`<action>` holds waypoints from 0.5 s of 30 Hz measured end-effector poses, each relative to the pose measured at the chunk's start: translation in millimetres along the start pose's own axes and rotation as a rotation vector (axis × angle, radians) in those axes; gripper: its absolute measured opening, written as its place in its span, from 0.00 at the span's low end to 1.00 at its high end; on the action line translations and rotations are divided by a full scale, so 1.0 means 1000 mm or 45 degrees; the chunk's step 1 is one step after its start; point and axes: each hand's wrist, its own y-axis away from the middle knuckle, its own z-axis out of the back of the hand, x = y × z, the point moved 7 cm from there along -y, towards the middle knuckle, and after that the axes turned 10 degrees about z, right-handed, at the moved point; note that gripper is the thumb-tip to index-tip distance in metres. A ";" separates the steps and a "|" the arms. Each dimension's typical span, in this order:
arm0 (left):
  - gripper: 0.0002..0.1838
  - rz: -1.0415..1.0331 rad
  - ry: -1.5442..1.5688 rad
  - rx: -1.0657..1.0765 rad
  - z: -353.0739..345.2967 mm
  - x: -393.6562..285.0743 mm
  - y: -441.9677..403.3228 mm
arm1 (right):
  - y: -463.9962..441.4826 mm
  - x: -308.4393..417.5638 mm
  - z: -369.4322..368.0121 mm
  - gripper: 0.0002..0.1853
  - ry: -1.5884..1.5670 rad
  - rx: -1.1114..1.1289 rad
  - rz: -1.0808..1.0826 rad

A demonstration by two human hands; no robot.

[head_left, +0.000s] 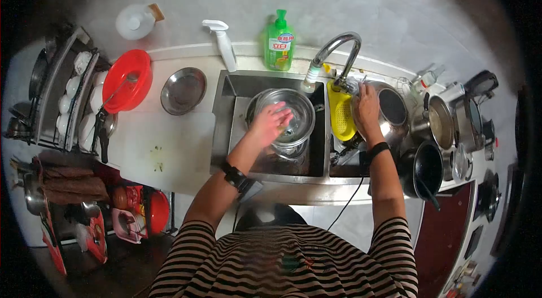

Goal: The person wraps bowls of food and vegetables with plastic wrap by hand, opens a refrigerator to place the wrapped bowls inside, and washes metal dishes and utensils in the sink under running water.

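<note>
A round metal bowl (303, 112) rests on other metalware in the left basin of the steel sink (223, 134). My left hand (272, 123) is over the bowl's left part, fingers stretched out and slightly blurred; I see nothing held in it. My right hand (368, 105) reaches beside the foot of the curved faucet (354, 44), its fingers bent around something small that they hide. Left of that hand, a yellow strainer basket (341, 114) hangs over the right basin. Metal cookware (393, 107) is close on its right. The faucet's spout end (310, 77) points at the left basin.
Behind the sink are a green soap bottle (280, 44) and a white spray bottle (224, 44). To the left are a metal dish (184, 91), a red basin (127, 80), a cutting board (175, 145) and a dish rack (62, 95). A black pot (424, 171) and other pans crowd the right.
</note>
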 end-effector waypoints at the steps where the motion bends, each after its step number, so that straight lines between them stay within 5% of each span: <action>1: 0.19 -0.015 0.043 -0.008 -0.002 0.000 -0.012 | -0.008 -0.003 -0.009 0.23 0.073 -0.021 0.087; 6: 0.21 -0.083 0.169 0.000 -0.013 0.007 -0.069 | -0.023 -0.031 -0.068 0.25 0.384 0.158 0.256; 9: 0.18 -0.062 0.186 0.036 -0.017 0.007 -0.092 | -0.024 -0.049 -0.079 0.23 0.446 0.587 0.052; 15: 0.17 -0.030 0.246 0.022 -0.018 0.011 -0.114 | -0.019 -0.051 -0.080 0.23 0.481 0.528 0.073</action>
